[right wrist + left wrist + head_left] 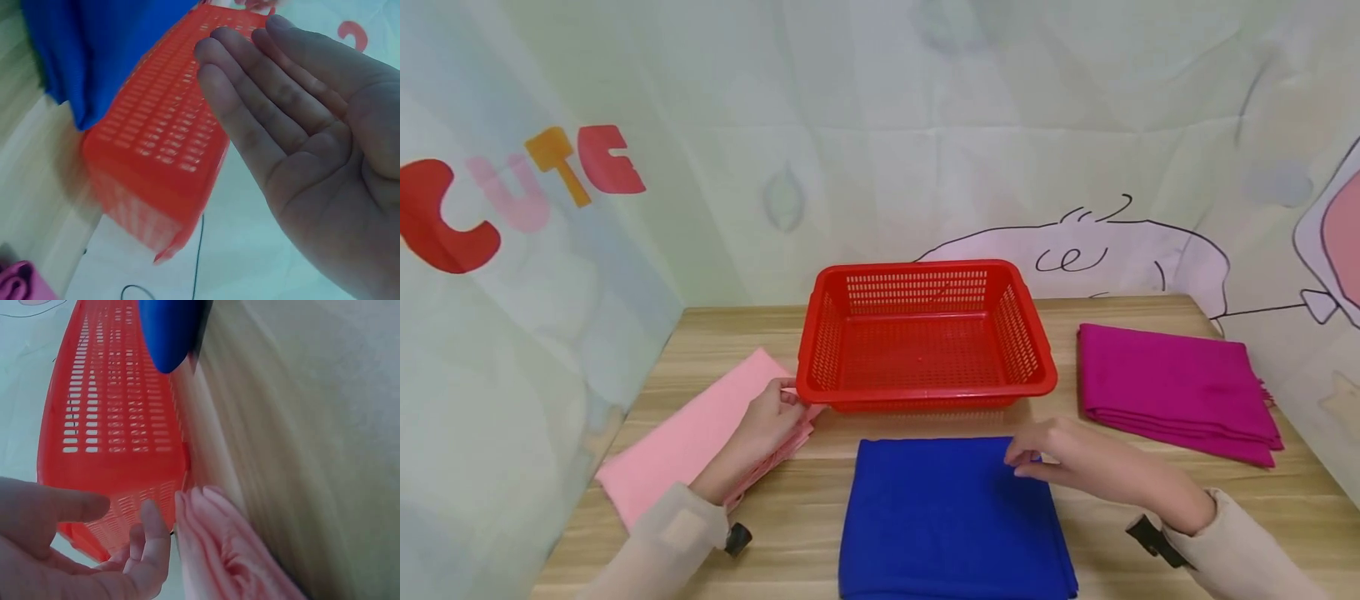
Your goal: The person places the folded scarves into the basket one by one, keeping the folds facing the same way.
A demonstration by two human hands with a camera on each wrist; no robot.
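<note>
A red plastic basket (pixel 920 358) with slotted walls stands at the back middle of the table, nothing lying in it. At its front left corner is my left hand (pixel 771 421), over the end of a folded pink cloth (pixel 700 442). The left wrist view shows that hand's thumb (pixel 84 505) and fingers apart, with nothing between them. My right hand (pixel 1067 454) hovers by the far right corner of a folded blue cloth (pixel 951 517). Its fingers (pixel 250 106) are lightly bent and hold nothing in the right wrist view.
A folded magenta cloth (pixel 1172 387) with a fringed edge lies on the right of the wooden table (pixel 1247 517). A printed backdrop (pixel 865 167) hangs behind and along the sides, close to the table's back edge.
</note>
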